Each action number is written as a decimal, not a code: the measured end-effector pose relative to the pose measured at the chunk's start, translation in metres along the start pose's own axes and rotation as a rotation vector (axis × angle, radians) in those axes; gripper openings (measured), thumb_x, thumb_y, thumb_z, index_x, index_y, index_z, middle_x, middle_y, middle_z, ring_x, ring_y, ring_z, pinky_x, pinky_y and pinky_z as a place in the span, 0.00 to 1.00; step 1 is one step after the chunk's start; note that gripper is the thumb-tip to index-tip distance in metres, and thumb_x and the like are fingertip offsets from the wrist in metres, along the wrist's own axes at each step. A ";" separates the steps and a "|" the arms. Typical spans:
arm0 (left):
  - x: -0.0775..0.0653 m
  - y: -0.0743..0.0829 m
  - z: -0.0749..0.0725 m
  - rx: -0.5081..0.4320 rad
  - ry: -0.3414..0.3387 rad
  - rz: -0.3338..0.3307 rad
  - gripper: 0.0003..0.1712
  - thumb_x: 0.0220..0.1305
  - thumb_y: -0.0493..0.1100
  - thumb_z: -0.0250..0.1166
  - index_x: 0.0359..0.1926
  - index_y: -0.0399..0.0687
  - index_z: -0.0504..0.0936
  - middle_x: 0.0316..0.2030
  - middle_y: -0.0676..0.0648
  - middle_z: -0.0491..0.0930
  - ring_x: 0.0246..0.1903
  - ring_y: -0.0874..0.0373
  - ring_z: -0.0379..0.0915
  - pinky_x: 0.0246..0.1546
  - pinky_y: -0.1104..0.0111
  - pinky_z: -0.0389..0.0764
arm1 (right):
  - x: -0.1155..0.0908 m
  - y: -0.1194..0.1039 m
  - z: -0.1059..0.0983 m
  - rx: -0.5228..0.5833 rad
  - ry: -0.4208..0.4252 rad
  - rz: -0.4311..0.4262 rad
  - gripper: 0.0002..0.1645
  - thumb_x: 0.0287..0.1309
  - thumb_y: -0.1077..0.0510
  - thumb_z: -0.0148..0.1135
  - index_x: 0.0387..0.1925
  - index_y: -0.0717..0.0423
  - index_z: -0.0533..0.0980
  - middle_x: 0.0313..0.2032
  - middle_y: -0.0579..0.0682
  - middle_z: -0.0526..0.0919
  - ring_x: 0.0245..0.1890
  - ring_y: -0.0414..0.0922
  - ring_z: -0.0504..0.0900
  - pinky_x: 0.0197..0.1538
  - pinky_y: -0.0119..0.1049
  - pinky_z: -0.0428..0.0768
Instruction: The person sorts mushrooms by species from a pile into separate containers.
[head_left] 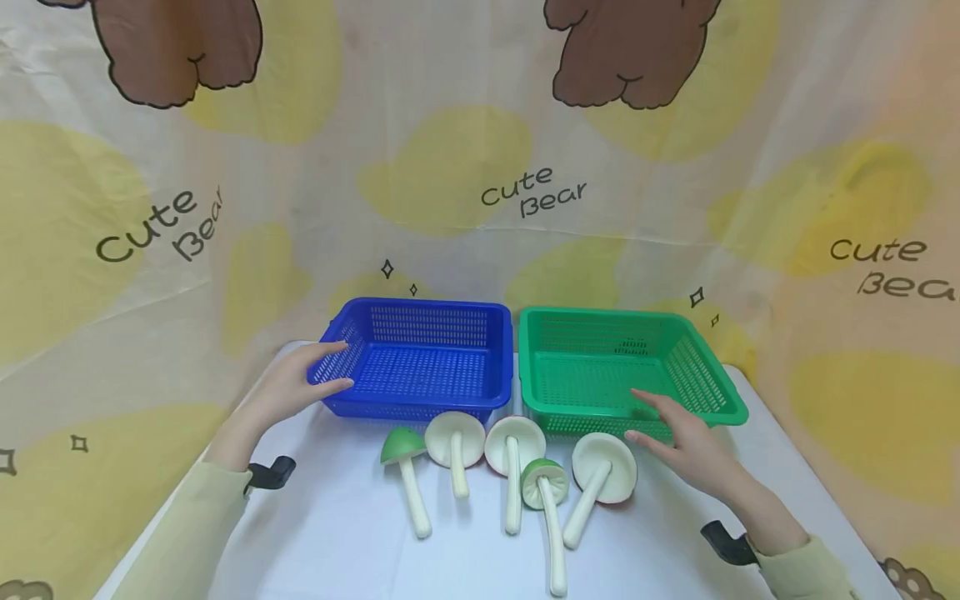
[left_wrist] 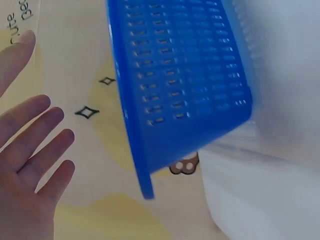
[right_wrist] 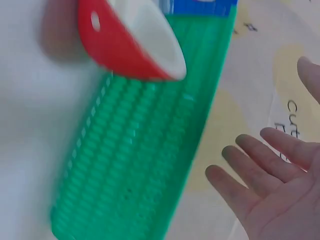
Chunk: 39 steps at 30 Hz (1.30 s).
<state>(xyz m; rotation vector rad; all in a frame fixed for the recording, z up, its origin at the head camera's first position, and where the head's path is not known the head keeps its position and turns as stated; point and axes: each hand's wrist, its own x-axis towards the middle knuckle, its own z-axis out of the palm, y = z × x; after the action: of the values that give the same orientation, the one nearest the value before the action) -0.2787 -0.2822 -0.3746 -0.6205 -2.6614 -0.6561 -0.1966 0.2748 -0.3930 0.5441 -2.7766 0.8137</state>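
My left hand (head_left: 288, 387) hovers at the left end of a blue plastic basket (head_left: 420, 408), its fingers spread and empty. In the left wrist view that hand (left_wrist: 30, 160) is apart from the basket's side. My right hand (head_left: 690, 450) is over the front right of a green basket (head_left: 540, 408), fingers extended and holding nothing. Toy mushrooms lie in front of the baskets. Two have green caps, a left one (head_left: 403, 447) and another mushroom (head_left: 552, 525). Three show white undersides: one mushroom (head_left: 456, 450), a middle one (head_left: 513, 475) and the rightmost mushroom (head_left: 600, 468), whose cap looks red in the right wrist view.
Both baskets stand side by side at the back of a white-covered table (head_left: 337, 533). Behind them hangs a patterned cloth (head_left: 442, 175) with bears, yellow patches and "Cute Bear" lettering. Black straps (head_left: 273, 473) are on both wrists.
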 end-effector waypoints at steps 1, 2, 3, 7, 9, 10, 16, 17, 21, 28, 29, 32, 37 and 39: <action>-0.001 -0.002 0.000 -0.002 0.005 -0.003 0.37 0.54 0.58 0.69 0.60 0.43 0.74 0.58 0.39 0.76 0.58 0.39 0.67 0.59 0.45 0.66 | -0.002 -0.001 0.004 0.013 0.009 -0.010 0.38 0.60 0.46 0.62 0.66 0.60 0.62 0.62 0.63 0.69 0.59 0.65 0.71 0.54 0.61 0.76; -0.003 -0.004 0.000 -0.004 0.008 -0.018 0.37 0.54 0.58 0.69 0.60 0.43 0.74 0.57 0.39 0.76 0.59 0.39 0.66 0.59 0.44 0.66 | -0.003 -0.003 0.008 0.025 0.017 -0.016 0.38 0.59 0.47 0.63 0.65 0.60 0.63 0.62 0.62 0.70 0.58 0.64 0.72 0.53 0.60 0.77; -0.004 -0.007 0.000 -0.009 0.006 -0.037 0.37 0.54 0.58 0.69 0.60 0.44 0.74 0.58 0.39 0.75 0.59 0.39 0.65 0.59 0.43 0.66 | -0.005 -0.004 0.012 0.040 0.021 -0.021 0.37 0.59 0.47 0.63 0.65 0.59 0.64 0.61 0.61 0.71 0.57 0.63 0.73 0.53 0.58 0.77; -0.009 -0.017 0.000 -0.030 0.009 -0.098 0.39 0.52 0.59 0.70 0.61 0.45 0.74 0.58 0.38 0.74 0.61 0.38 0.63 0.58 0.41 0.66 | -0.011 -0.009 0.024 0.081 0.030 -0.015 0.36 0.57 0.46 0.65 0.63 0.56 0.67 0.59 0.55 0.75 0.58 0.57 0.74 0.56 0.52 0.77; -0.011 -0.023 0.001 -0.051 0.019 -0.120 0.39 0.52 0.59 0.71 0.61 0.45 0.74 0.58 0.38 0.74 0.61 0.38 0.63 0.58 0.41 0.65 | -0.013 -0.010 0.030 0.122 0.028 -0.011 0.35 0.56 0.46 0.65 0.62 0.55 0.68 0.59 0.53 0.76 0.58 0.55 0.75 0.57 0.49 0.77; -0.012 -0.026 0.001 -0.062 0.025 -0.124 0.38 0.51 0.58 0.71 0.60 0.44 0.74 0.58 0.38 0.74 0.61 0.38 0.64 0.59 0.41 0.65 | -0.013 -0.011 0.033 0.146 0.024 -0.009 0.35 0.56 0.46 0.65 0.62 0.55 0.69 0.58 0.53 0.76 0.58 0.54 0.75 0.57 0.48 0.77; -0.019 -0.040 0.002 -0.123 0.037 -0.158 0.39 0.52 0.56 0.72 0.60 0.39 0.73 0.59 0.36 0.74 0.62 0.35 0.62 0.59 0.38 0.63 | -0.018 -0.014 0.049 0.293 -0.010 -0.014 0.34 0.55 0.49 0.67 0.60 0.57 0.70 0.55 0.54 0.79 0.55 0.51 0.78 0.56 0.46 0.78; -0.020 -0.041 0.002 -0.127 0.034 -0.172 0.39 0.52 0.56 0.71 0.61 0.39 0.73 0.59 0.36 0.73 0.62 0.35 0.61 0.58 0.37 0.63 | -0.019 -0.015 0.051 0.313 -0.015 -0.019 0.34 0.54 0.49 0.67 0.60 0.58 0.70 0.54 0.54 0.80 0.54 0.50 0.79 0.55 0.46 0.78; -0.025 -0.046 0.000 -0.120 0.014 -0.222 0.40 0.54 0.57 0.70 0.62 0.40 0.71 0.61 0.35 0.71 0.62 0.32 0.59 0.57 0.34 0.62 | -0.020 -0.017 0.060 0.403 -0.047 -0.028 0.34 0.54 0.52 0.68 0.59 0.61 0.70 0.52 0.57 0.80 0.53 0.50 0.79 0.55 0.44 0.79; -0.028 -0.052 0.001 -0.102 -0.018 -0.247 0.41 0.56 0.57 0.68 0.64 0.39 0.68 0.62 0.33 0.69 0.59 0.30 0.62 0.54 0.35 0.66 | -0.024 -0.022 0.075 0.534 -0.174 0.019 0.31 0.57 0.53 0.65 0.57 0.66 0.71 0.48 0.62 0.81 0.48 0.53 0.82 0.50 0.34 0.83; -0.028 -0.053 0.002 -0.103 -0.021 -0.249 0.42 0.56 0.57 0.68 0.64 0.39 0.68 0.62 0.33 0.69 0.59 0.29 0.62 0.54 0.36 0.67 | -0.025 -0.023 0.077 0.538 -0.193 0.031 0.30 0.57 0.52 0.65 0.56 0.66 0.71 0.47 0.61 0.82 0.47 0.52 0.83 0.48 0.31 0.83; -0.029 -0.054 0.004 -0.115 -0.027 -0.254 0.42 0.56 0.57 0.68 0.64 0.38 0.68 0.62 0.32 0.68 0.57 0.29 0.63 0.53 0.37 0.68 | -0.027 -0.026 0.082 0.530 -0.223 0.060 0.30 0.55 0.51 0.67 0.55 0.64 0.73 0.45 0.59 0.84 0.43 0.45 0.84 0.45 0.25 0.82; -0.031 -0.059 0.010 -0.165 -0.030 -0.248 0.41 0.57 0.55 0.68 0.64 0.36 0.67 0.62 0.32 0.68 0.59 0.32 0.63 0.56 0.39 0.68 | -0.028 -0.030 0.090 0.535 -0.231 0.081 0.29 0.53 0.51 0.69 0.52 0.65 0.75 0.41 0.58 0.84 0.39 0.38 0.84 0.42 0.27 0.83; -0.032 -0.061 0.013 -0.175 -0.030 -0.248 0.41 0.57 0.56 0.68 0.64 0.35 0.67 0.62 0.32 0.69 0.60 0.32 0.63 0.56 0.39 0.68 | -0.029 -0.032 0.093 0.533 -0.237 0.090 0.29 0.52 0.51 0.69 0.51 0.66 0.75 0.40 0.57 0.85 0.37 0.37 0.83 0.41 0.28 0.83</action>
<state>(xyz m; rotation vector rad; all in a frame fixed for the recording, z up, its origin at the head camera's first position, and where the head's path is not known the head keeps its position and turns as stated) -0.2837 -0.3347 -0.4198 -0.3470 -2.7538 -0.9628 -0.1653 0.2070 -0.4628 0.6355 -2.7923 1.6269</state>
